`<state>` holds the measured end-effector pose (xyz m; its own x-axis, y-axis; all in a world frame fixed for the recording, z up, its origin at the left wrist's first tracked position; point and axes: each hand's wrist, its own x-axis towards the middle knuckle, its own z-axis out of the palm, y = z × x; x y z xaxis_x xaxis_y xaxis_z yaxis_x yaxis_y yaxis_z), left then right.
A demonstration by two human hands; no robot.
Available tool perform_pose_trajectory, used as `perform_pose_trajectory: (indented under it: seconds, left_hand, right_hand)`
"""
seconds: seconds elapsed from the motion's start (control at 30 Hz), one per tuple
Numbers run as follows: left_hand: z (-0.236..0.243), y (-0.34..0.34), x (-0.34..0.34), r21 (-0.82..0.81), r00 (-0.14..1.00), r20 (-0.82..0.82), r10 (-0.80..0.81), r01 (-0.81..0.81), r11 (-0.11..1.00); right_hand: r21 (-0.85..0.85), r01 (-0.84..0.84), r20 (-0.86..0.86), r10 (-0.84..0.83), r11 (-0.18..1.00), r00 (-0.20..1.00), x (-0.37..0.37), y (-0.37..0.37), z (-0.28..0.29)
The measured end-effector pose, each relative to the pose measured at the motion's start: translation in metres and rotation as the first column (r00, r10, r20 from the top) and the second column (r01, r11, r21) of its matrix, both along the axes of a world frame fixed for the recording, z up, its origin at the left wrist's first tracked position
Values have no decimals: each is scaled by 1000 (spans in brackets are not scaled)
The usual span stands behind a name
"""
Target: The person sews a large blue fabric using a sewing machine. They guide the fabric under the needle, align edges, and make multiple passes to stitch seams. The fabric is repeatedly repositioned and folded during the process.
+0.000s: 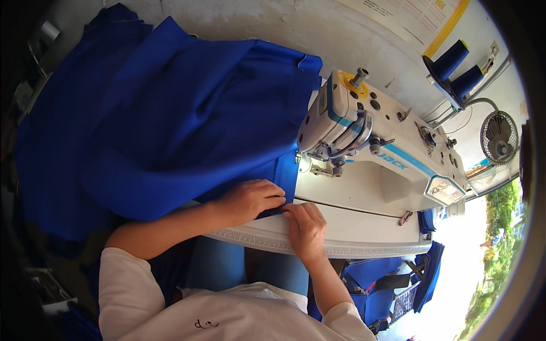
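Observation:
A large piece of blue fabric [170, 119] spreads over the left of the sewing table, its folded edge running under the head of a white sewing machine [364, 131]. On that edge, just in front of the needle area, my left hand [253, 202] is closed with its fingers pinching the cloth. My right hand [306, 227] grips the near corner of the same fabric, thumb and fingertips together close to the left fingertips. The exact fold between the fingers is hidden by the hands.
A ruler strip [364, 249] runs along the table's curved front edge. A small clipper-like tool [405, 218] lies at the right. Behind the machine stand dark blue thread cones [452, 59] and a small fan [499, 138]. More blue cloth [372, 273] is piled below right.

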<state>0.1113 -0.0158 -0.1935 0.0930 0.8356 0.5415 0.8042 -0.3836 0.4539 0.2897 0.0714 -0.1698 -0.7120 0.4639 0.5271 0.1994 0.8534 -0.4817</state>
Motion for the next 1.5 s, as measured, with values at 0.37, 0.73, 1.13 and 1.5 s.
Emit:
perform_pose_trajectory:
  seconds: [0.37,0.73,1.13,1.5]
  left_hand:
    - [16,72,-50,-160,954,275,-119,168,973]
    - [17,63,-21,-400,895,322,308,-166,901]
    - [4,60,-1,158,817,-470,335,-296,942]
    - [2,76,-28,-171,967,27,254,-246,954]
  right_hand:
    - [-162,181,27,-179,970,984,-44,61,-14]
    - [-238,193,-3,-200,952,980,-53,57,-13]
    - [83,233,-72,-228,969,971,-49,56,-21]
    - [53,357,20,-358,933,933,-65,61,-25]
